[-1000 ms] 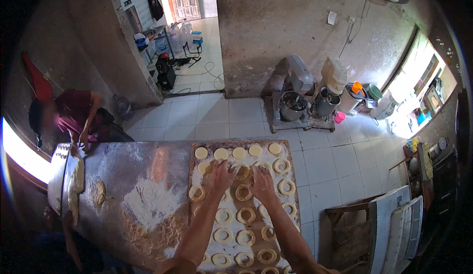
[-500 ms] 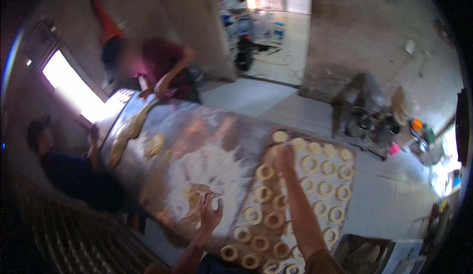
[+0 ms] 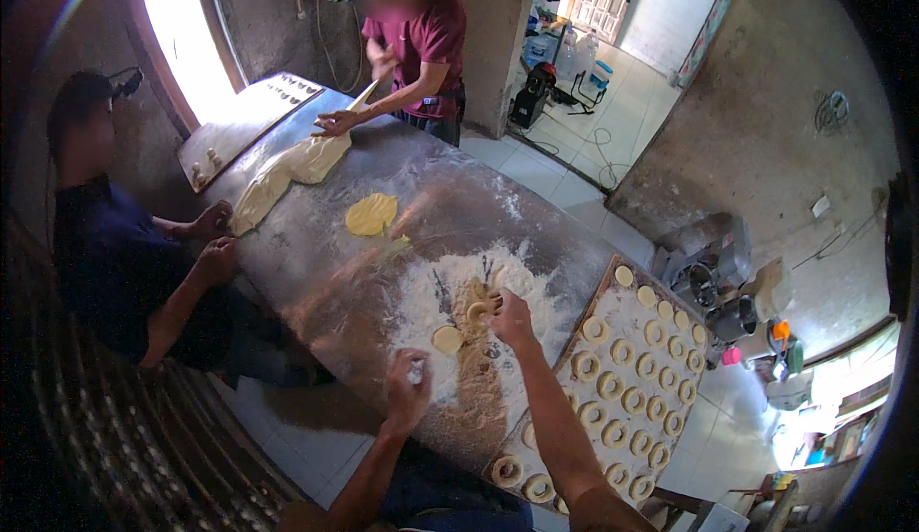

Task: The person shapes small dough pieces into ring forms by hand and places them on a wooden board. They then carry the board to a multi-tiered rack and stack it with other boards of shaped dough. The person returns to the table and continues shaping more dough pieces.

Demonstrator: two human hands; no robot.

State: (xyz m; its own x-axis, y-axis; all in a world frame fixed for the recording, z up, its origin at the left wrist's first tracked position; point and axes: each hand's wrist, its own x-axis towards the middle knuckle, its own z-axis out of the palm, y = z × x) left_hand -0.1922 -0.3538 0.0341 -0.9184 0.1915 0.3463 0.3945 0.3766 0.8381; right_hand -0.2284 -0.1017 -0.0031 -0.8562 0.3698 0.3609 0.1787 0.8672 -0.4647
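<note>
My left hand (image 3: 407,393) is curled around a small whitish round object (image 3: 415,371), partly hidden by the fingers, above the near edge of the floured patch. Further right, my right hand (image 3: 512,321) reaches down to the flour, its fingertips closed at the edge of a small pale piece of dough (image 3: 477,313). Between the hands lies a flat round disc of dough (image 3: 447,341). White flour (image 3: 421,288) spreads around them on the metal table, with a browner, crumbly streak (image 3: 474,393) running toward me.
A floured board (image 3: 613,360) on the right carries rows of dough rings and several discs. A yellow dough piece (image 3: 371,214) lies mid-table. Two people, one in maroon (image 3: 421,49), one in dark blue (image 3: 115,264), handle a long dough sheet (image 3: 292,168). Pots (image 3: 732,320) stand beyond the board.
My right hand has come from the board of dough rings back to the floured patch. My left hand stays near the flour. The view has swung, showing more of the two people.
</note>
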